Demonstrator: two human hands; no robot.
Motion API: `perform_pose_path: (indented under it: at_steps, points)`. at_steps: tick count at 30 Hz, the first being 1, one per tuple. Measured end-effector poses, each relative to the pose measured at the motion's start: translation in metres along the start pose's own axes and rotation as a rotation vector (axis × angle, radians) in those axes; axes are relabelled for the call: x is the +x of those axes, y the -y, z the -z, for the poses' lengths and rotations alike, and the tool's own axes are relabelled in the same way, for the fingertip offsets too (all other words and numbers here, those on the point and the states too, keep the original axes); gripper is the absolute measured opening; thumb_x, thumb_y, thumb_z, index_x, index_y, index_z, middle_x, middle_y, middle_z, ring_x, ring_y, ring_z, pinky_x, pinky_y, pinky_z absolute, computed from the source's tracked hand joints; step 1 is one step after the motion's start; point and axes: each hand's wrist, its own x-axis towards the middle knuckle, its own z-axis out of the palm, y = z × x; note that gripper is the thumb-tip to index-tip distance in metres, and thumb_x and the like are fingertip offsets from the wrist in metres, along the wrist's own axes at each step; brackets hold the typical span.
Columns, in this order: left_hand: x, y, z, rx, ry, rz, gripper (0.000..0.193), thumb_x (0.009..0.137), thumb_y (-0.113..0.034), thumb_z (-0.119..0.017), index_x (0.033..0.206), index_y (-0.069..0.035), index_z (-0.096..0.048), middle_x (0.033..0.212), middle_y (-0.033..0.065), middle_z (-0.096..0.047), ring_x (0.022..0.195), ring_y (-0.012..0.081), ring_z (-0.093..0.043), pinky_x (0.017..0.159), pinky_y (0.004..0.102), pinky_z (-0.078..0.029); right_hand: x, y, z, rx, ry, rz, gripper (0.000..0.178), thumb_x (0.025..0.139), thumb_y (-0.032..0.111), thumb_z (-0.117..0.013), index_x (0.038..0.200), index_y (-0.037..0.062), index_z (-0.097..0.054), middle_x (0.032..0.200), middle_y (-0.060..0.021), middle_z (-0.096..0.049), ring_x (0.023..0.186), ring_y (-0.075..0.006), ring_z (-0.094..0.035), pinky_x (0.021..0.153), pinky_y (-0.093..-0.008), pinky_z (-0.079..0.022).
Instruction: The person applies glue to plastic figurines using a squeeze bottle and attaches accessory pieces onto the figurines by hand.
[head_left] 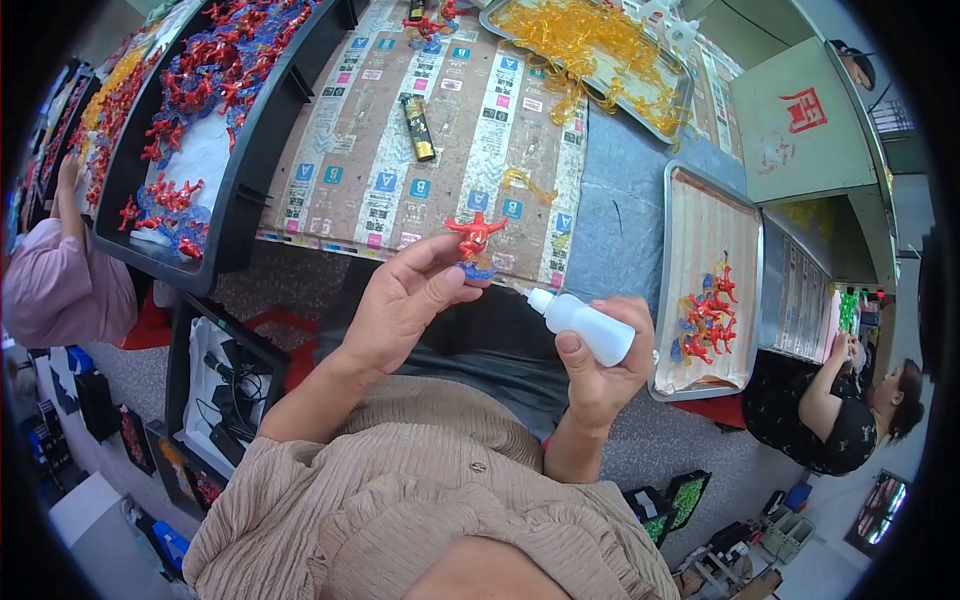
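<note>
My left hand (pixel 405 300) pinches a small red figurine (pixel 475 235) by its translucent blue base (pixel 478 270), holding it upright just off the table's near edge. In my right hand (pixel 610 350) is a white squeeze bottle (pixel 590 325), tilted so that its thin nozzle points up and left toward the figurine's base. A gap shows between nozzle and base. On the table beyond the hands lie a translucent yellow piece (pixel 530 186) and a black and gold tube (pixel 418 128).
A black crate (pixel 225 215) of red and blue figurines stands at left. A metal tray (pixel 668 270) with several figurines is at right; another tray (pixel 640 115) holds yellow pieces at the back. Co-workers sit on both sides. A grey cabinet (pixel 805 120) rises at far right.
</note>
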Motion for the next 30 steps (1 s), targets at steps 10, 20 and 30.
perform_pose_path:
  at_steps: [10,20,30]
  points:
    - [0.0023,0.0037,0.0038,0.013,-0.051,-0.019,0.046,0.087,-0.002,-0.064,0.129,0.003,-0.047,0.117,0.0110,-0.058,0.110,0.0185,-0.057,0.094,0.0319,-0.049,0.0001,-0.0002,0.0022,-0.024,-0.001,0.004,0.038,0.070,0.017,-0.085,0.096,0.0014,-0.062,0.087,-0.0076,-0.054,0.078,-0.0176,-0.051,0.068,-0.0285,-0.042]
    - [0.0006,0.0042,0.0050,0.139,-0.014,-0.156,0.044,0.084,0.007,-0.063,0.126,0.001,-0.053,0.121,0.0061,-0.055,0.112,0.0142,-0.053,0.098,0.0281,-0.043,-0.0013,-0.0002,-0.0010,-0.097,0.010,0.020,0.039,0.069,0.019,-0.085,0.096,0.0019,-0.062,0.085,-0.0069,-0.057,0.075,-0.0176,-0.052,0.066,-0.0289,-0.042]
    - [-0.0010,0.0037,0.0043,0.186,0.005,-0.200,0.042,0.084,0.007,-0.063,0.125,0.002,-0.053,0.124,0.0073,-0.050,0.114,0.0158,-0.053,0.098,0.0284,-0.043,-0.0012,0.0015,-0.0011,-0.139,0.031,0.047,0.039,0.069,0.019,-0.085,0.096,0.0027,-0.063,0.086,-0.0078,-0.061,0.074,-0.0190,-0.055,0.067,-0.0299,-0.043]
